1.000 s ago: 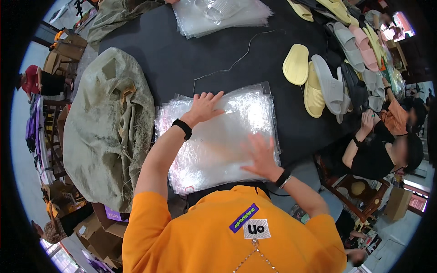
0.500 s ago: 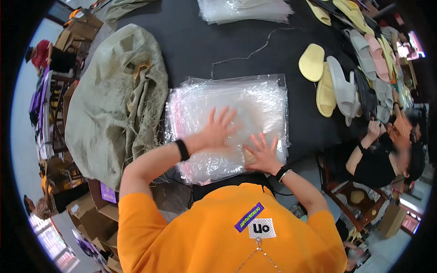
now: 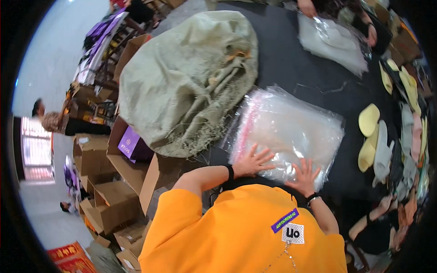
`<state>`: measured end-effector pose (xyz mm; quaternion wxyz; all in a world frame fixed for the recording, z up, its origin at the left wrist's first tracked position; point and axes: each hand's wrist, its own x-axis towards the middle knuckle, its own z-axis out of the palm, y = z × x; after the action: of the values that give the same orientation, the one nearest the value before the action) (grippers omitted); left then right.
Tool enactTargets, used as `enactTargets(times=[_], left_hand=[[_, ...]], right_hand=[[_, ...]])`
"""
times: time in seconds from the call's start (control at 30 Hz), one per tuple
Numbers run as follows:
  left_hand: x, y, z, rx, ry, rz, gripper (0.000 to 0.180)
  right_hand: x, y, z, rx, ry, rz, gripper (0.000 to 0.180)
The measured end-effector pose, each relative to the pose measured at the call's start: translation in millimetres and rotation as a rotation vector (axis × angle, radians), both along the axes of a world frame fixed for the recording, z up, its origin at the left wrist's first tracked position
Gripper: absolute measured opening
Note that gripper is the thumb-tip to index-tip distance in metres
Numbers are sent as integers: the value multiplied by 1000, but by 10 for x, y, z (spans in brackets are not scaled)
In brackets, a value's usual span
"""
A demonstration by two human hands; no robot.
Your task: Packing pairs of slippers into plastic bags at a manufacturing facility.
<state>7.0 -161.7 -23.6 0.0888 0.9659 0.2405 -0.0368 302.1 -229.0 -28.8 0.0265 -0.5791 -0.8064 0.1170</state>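
A stack of clear plastic bags [image 3: 291, 123], pinkish along its left edge, lies on the black table in front of me. My left hand [image 3: 252, 162] rests on the near left part of the stack, fingers spread. On the near right part, my right hand [image 3: 304, 176] lies flat, fingers also apart. Neither hand holds anything. Close to the left of the bags sits a large grey-green woven sack [image 3: 182, 77] with a frayed edge.
Slippers in yellow [image 3: 368, 119] and grey [image 3: 383, 148] line the right side of the black table [image 3: 277, 54]. Across it, another person's hands touch a second pile of clear bags [image 3: 330, 43]. Open cardboard boxes [image 3: 111, 204] stand at the left. Someone sits at the lower right.
My view has swung left. My left hand has come from the middle of the bags to their near edge. Another person's hands have appeared at the far pile.
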Motion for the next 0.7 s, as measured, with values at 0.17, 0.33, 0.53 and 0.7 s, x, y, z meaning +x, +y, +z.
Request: enactTargets(times=[0.17,0.33,0.53,0.7], left_hand=[[-124,181,99,-412,-206,148,65],[-943,878,675,-424,-803,883,15],[-2495,1556,449,-135,-405,1274,17],[-2064,1442,705,-377,-694,1147,16]], right_hand=[[-28,27,49,-19,-60,31,84],[-58,43,109,-93,-49,19,86],[-126,-54,111,-134,-6,-18,80],[-149,146,477,-113,63,-28,72]])
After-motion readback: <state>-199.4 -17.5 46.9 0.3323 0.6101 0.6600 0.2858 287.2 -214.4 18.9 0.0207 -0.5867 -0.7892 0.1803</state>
